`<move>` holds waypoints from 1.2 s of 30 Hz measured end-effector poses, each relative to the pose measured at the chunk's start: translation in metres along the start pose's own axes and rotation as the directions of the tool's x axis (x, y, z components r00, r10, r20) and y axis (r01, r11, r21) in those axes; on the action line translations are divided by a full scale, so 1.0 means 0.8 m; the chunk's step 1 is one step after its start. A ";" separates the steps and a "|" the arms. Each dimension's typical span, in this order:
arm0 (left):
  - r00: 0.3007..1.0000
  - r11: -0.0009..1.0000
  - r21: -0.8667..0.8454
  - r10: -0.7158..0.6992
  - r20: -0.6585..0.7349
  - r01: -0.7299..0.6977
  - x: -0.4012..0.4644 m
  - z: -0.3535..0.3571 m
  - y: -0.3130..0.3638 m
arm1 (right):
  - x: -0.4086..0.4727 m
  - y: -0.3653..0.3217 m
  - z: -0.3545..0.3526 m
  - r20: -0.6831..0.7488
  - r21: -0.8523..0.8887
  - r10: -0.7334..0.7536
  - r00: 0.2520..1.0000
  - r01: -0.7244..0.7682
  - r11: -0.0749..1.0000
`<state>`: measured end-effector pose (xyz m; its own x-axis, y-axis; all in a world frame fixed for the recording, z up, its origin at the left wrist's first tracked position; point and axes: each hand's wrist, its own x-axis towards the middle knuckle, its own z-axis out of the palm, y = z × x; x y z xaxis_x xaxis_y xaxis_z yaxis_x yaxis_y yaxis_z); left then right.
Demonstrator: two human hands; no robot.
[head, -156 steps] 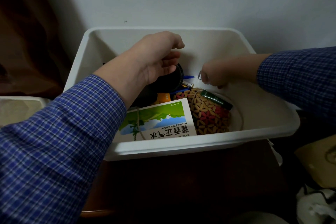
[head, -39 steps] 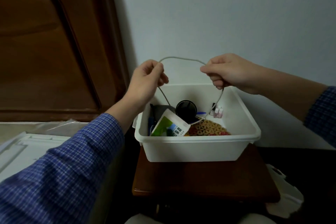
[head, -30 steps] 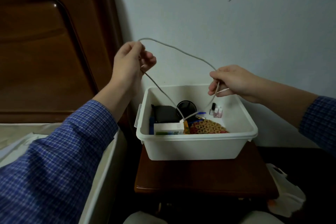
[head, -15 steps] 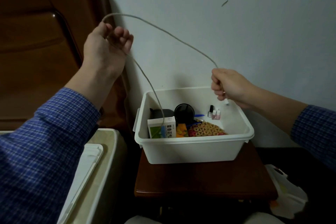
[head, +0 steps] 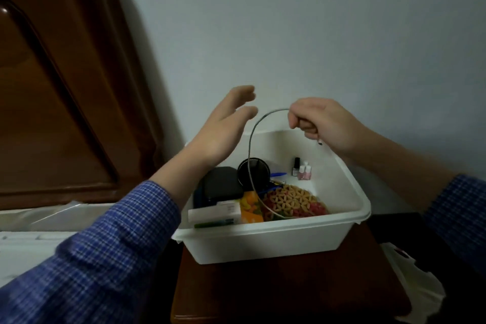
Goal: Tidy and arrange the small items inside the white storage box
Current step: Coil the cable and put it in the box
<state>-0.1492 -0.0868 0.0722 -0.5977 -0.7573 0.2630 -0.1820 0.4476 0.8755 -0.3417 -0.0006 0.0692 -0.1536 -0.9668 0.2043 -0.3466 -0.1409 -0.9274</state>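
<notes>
Above the far edge of the table (head: 289, 287), a thin grey cable (head: 250, 150) is being held up by the right hand (head: 319, 123), whose grip is being kept clamped around its upper end, probably so that the slack can be gathered for coiling. The left hand (head: 223, 126) is being held open beside the arc, fingers apart and gripping nothing. The cable's limp lower end is trailing into the white storage box (head: 263, 242), a smooth, rigid plastic tub, across a woven patterned pouch (head: 294, 202), beside a black round container (head: 253, 169) and small glossy bottles (head: 302, 169).
</notes>
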 end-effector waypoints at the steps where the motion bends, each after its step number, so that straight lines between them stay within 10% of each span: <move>1: 0.999 0.997 -0.074 0.025 0.046 -0.022 0.010 0.016 -0.005 | 0.006 0.015 0.005 0.029 0.057 -0.008 1.000 0.007 0.998; 16: 0.973 0.854 -0.520 -0.150 -0.175 0.039 0.110 0.074 -0.094 | 0.100 0.123 0.072 0.037 0.544 0.197 0.980 -0.185 0.818; 28: 0.896 0.618 -0.786 -0.366 -0.251 0.031 0.123 0.063 -0.099 | 0.084 0.135 0.083 0.271 0.520 0.303 0.914 -0.404 0.752; 33: 0.885 0.868 -0.473 -0.332 -0.327 0.151 0.095 0.050 -0.098 | 0.084 0.139 0.082 0.024 0.411 0.323 0.946 -0.304 0.859; 36: 0.906 0.963 0.125 -0.173 -0.386 0.238 0.074 0.032 -0.096 | 0.083 0.139 0.081 -0.048 0.282 0.281 0.959 -0.256 0.925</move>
<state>-0.1905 -0.1542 0.0105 -0.2087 -0.9473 0.2430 -0.4150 0.3108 0.8551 -0.3301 -0.0940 -0.0409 -0.2892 -0.9560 -0.0492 -0.0206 0.0576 -0.9981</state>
